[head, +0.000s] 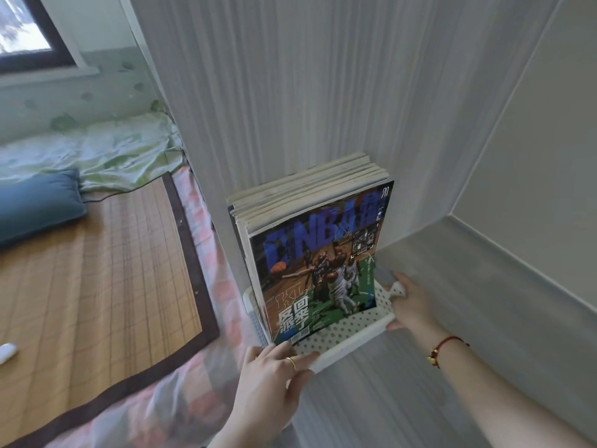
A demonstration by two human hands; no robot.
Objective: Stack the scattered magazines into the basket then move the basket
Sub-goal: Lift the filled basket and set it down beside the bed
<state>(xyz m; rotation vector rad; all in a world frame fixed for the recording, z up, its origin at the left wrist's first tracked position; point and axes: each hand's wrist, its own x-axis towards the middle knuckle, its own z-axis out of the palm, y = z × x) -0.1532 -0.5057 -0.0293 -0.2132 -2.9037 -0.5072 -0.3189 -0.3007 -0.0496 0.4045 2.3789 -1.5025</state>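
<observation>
Head view: basket (pixel 349 331), white and perforated, sat just off centre toward 5 o'clock, tucked in the corner by the striped wall (pixel 274 92) on a grey surface (pixel 484 302). Could not tell if it rested there or was just clear of it.

Left hand (pixel 271 376) at 6 o'clock gripped the near-left corner, fingers curled over the rim. Right hand (pixel 412 305) at 4 o'clock held the right end, thumb on the near edge and fingers round the side. Both hands had only the basket.

Risks, as judgement:
- The magazines (pixel 316 253) stood on edge and rose far above the low basket wall, so the load looked top-heavy. Any tilt toward 6 o'clock would likely spill the front one over the rim.
- Both grips were on the rim only. A heavy paper load could flex the thin plastic or slip from the fingers.
- The pack was close to the wall at 12 o'clock, so dragging could catch the back copies and fan them out.

Container: the basket held a thick pack of magazines, upright and pressed together, a basketball cover facing the camera. Nothing else showed inside; the bottom was mostly hidden. No loose magazines in view, so stacking looked done and the move was the step in hand.

Bed side at 9 o'clock: bamboo mat (pixel 97 270), blue pillow (pixel 35 208), green sheet (pixel 122 156).
</observation>
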